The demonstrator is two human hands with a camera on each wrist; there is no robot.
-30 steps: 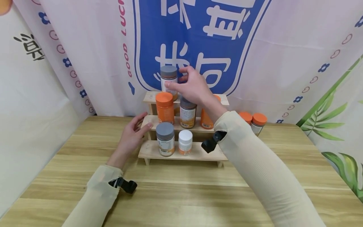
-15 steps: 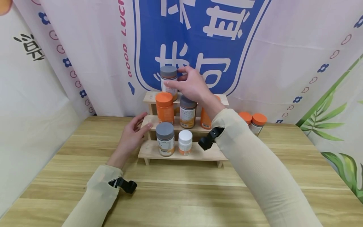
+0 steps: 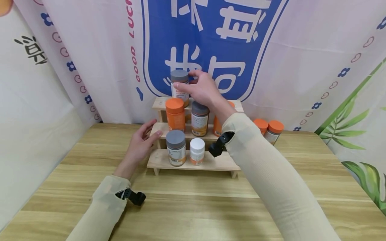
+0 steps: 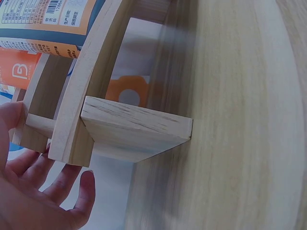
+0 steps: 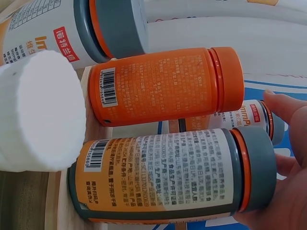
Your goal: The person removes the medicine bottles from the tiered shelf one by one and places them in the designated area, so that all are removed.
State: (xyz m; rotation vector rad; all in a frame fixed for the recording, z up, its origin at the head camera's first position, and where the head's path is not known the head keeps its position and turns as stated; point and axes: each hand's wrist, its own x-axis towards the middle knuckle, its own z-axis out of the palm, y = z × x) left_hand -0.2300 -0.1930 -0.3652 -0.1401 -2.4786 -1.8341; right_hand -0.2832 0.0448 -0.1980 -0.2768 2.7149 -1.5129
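Observation:
A three-step wooden display rack (image 3: 221,162) stands on the table, bearing several supplement jars. On its top step, at the left, is a grey-lidded supplement jar (image 3: 179,77). My right hand (image 3: 206,88) holds that jar, thumb across its front and fingers at its right side, partly hidden. At the rack's left end my left hand (image 3: 140,142) has its thumb against the middle shelf; in the left wrist view, relaxed fingers (image 4: 60,184) lie beside the shelf ends. An orange jar (image 3: 175,115) and a grey-lidded jar (image 3: 199,118) stand on the middle step.
The bottom step bears another grey-lidded jar (image 3: 176,147) and a small white bottle (image 3: 197,151). A further orange jar (image 3: 217,126) is partly behind my right forearm. Two orange-lidded jars (image 3: 275,129) stand right of the rack. A printed curtain (image 3: 120,60) hangs behind.
My right thumb has slid slightly left across the top jar's front, and the right forearm has shifted a little left. The jars and my left hand have stayed put.

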